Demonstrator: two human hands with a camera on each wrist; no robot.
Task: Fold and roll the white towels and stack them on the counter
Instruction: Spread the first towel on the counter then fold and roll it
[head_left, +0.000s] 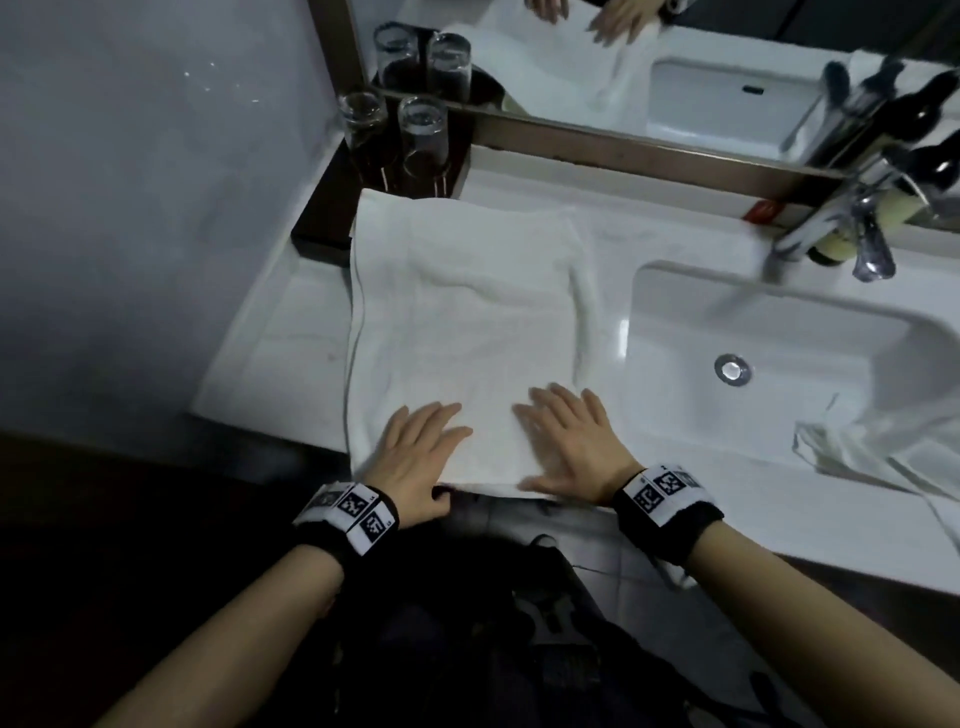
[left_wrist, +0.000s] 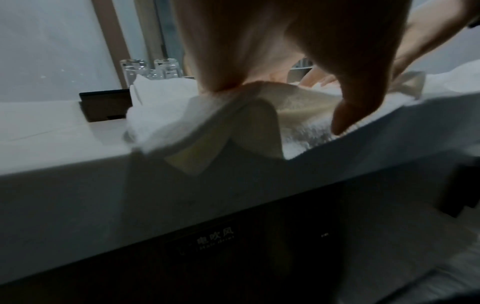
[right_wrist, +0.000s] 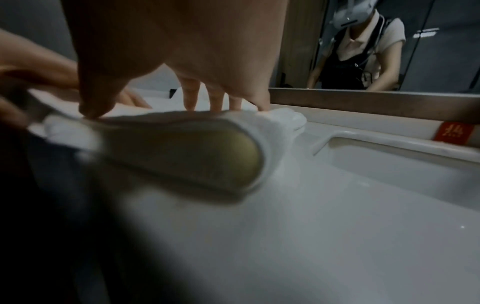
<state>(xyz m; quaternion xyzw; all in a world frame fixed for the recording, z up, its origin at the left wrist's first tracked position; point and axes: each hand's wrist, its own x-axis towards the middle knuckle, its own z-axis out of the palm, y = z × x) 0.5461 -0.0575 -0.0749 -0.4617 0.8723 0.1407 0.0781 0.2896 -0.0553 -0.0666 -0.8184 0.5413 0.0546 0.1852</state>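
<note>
Folded towel (head_left: 467, 332) lengthwise toward mirror, hands (head_left: 423, 457) flat.

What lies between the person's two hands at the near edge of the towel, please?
Only bare white towel: the head view shows nothing else between left hand and right hand.

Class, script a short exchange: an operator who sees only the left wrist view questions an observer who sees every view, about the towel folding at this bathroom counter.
Operator: Is another towel waiting anywhere?
Observer: Yes. A crumpled towel drapes over the near right rim of the sink, partly inside the basin.
Operator: What is my right hand doing?
Observer: The right hand lies flat, fingers spread, on the near end of the folded towel, beside the left one.
</note>
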